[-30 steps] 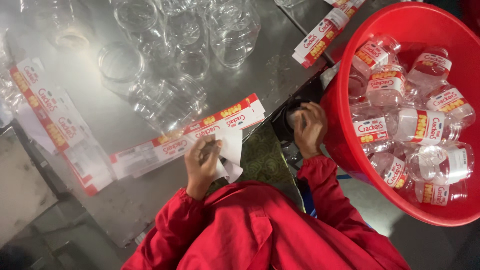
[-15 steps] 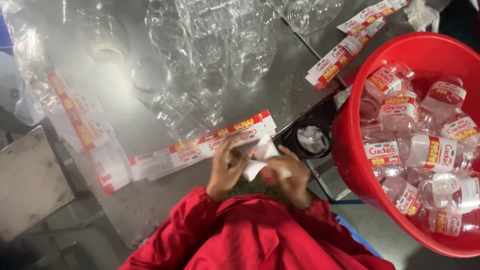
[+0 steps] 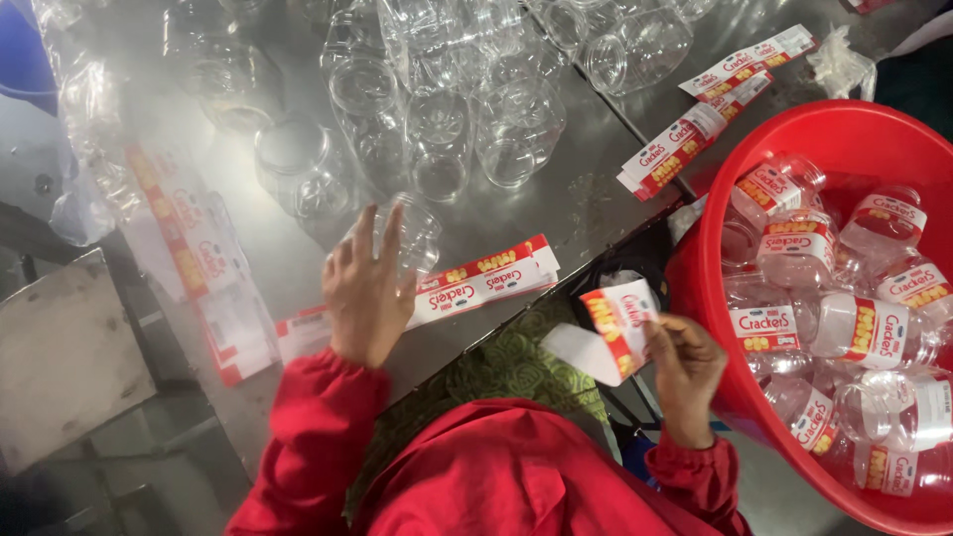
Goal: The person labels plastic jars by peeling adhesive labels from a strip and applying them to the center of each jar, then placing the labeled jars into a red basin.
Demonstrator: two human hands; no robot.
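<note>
My left hand (image 3: 365,288) reaches over the steel table (image 3: 586,189), fingers spread around a clear plastic jar (image 3: 412,230) lying at the near edge of a cluster of empty jars (image 3: 447,109). My right hand (image 3: 683,369) pinches a red, white and yellow label (image 3: 608,333), peeled and curling, above my lap. A stack of the same labels (image 3: 476,286) lies flat on the table between my hands. Both sleeves are red.
A big red tub (image 3: 844,149) on the right holds several labelled jars (image 3: 854,328). More label stacks (image 3: 685,139) lie at the table's far right and others (image 3: 199,268) at the left. Clear plastic wrap (image 3: 79,129) hangs at the left edge.
My hands, together on the label at my lap, have parted. The left has gone forward to a clear jar; the right has carried the peeled label to the right.
</note>
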